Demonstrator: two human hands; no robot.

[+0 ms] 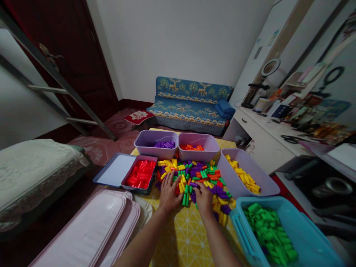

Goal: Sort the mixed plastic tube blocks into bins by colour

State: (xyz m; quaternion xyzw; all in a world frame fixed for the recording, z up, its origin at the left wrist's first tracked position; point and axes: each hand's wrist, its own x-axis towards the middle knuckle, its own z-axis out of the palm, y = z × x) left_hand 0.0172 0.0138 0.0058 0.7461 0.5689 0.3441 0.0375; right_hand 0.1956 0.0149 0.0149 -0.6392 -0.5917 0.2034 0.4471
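Note:
A mixed pile of small tube-like plastic pieces (189, 168) in yellow, green, purple, orange and red lies on the yellow patterned tabletop. My left hand (168, 192) rests on the near left side of the pile, fingers spread among yellow and red pieces. Across from it, my right hand (204, 199) has its thumb and fingers closed at a purple piece (194, 184). Several green pieces (185, 196) lie between the two hands. The exact kind of these pieces is too small to tell.
Around the pile stand a tin of red pieces (154, 165), purple bins with purple (141, 145), orange (198, 156) and yellow pieces (267, 190), and a blue-green bin (314, 237) of green ones. Pale lids (83, 226) lie at left. A sofa (189, 105) stands beyond.

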